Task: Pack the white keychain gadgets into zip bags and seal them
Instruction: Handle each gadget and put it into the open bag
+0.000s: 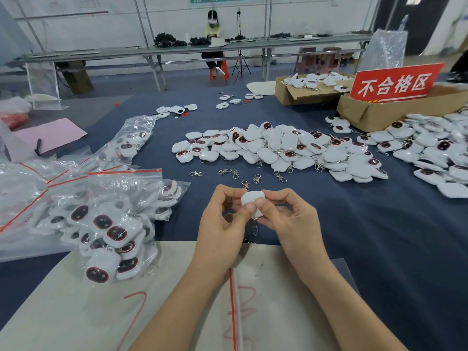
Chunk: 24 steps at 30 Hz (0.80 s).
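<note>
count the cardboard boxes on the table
2. The far cardboard box holds white keychain gadgets. The nearer cardboard box, to its right, bears a red sign. Others may lie outside the frame.

The blue-covered desk [379,236] carries a gadget heap [278,148] at its middle, filled zip bags [109,224] at its left edge, cardboard boxes [379,112] in the far right corner, and a cream sheet [76,312] along the near edge.
</note>
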{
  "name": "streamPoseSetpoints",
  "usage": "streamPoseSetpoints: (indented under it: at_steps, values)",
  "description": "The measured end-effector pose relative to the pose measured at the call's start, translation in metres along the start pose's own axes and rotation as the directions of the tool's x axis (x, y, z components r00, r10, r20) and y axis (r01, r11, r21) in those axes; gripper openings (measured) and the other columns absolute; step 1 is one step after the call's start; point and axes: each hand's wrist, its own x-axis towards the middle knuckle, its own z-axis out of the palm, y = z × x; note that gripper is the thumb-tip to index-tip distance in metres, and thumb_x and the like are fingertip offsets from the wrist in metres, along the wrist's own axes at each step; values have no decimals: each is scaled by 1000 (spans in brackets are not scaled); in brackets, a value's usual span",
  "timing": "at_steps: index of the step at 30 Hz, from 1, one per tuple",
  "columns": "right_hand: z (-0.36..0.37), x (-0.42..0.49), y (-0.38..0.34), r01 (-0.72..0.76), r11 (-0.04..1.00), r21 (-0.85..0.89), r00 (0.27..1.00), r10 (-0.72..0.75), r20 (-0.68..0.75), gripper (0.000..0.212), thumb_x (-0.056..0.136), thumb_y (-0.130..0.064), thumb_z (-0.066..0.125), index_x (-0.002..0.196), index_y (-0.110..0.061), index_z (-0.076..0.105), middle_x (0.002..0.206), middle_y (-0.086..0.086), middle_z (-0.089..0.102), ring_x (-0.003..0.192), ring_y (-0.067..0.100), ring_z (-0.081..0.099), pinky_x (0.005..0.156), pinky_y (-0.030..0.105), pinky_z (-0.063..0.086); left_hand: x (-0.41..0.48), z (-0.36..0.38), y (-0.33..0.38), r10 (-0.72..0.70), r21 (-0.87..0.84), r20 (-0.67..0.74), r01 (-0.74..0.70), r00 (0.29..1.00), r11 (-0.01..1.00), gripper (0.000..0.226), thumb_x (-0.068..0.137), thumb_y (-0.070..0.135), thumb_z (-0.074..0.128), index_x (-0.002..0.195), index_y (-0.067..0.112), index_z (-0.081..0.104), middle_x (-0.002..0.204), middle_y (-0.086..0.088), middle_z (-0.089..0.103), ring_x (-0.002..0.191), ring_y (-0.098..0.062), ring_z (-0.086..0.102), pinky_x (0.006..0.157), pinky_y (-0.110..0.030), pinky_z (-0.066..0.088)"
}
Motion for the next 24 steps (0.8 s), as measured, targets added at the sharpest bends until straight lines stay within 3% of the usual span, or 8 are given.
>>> streamPoseSetpoints:
  at_steps: [6,11,14,17,20,24]
  values:
    - [4,-1,7,46,978,-201,996,-61,-70,25,94,-7,68,79,-24,57,87,2,76,85,25,72,84,47,59,-1,3,-1,1,38,-29,0,1000,999,33,90,4,71,88,36,65,77,25,65,73,0,62,74,-19,54]
    - [9,-1,9,69,953,-294,988,-107,-115,26,94,-6,66,78,-20,51,77,-10,68,70,16,63,63,20,51,-1,7,-1,-10,70,-70,15,997,997,34,90,3,71,85,36,63,75,23,63,68,0,59,66,-12,48]
    - [10,-2,9,62,948,-312,985,-109,-133,24,95,-7,65,80,-21,52,76,-7,67,66,6,62,60,13,47,-2,10,0,-9,82,-78,16,997,997,32,90,4,70,87,35,62,76,20,65,66,0,59,63,-9,46]
    - [11,-2,9,47,956,-290,987,-89,-134,18,97,-14,65,87,-26,56,85,-5,71,76,11,69,68,20,54,0,9,0,-15,40,-83,18,996,999,25,92,10,71,93,34,65,81,13,67,72,-4,62,67,-12,48]
    - [8,-1,6,17,981,-194,994,-37,-102,11,98,-15,63,94,-24,59,96,0,72,87,17,72,79,32,59,2,7,1,-31,-30,-57,29,998,999,20,92,13,72,98,33,69,78,17,67,73,-2,60,68,-11,48]
    - [5,-2,4,19,992,-121,999,-14,40,26,100,-11,60,107,-35,63,106,-3,71,93,23,73,85,39,60,4,4,1,-66,-87,-43,62,997,994,14,92,13,72,101,24,74,78,13,71,73,-1,63,70,-13,49]
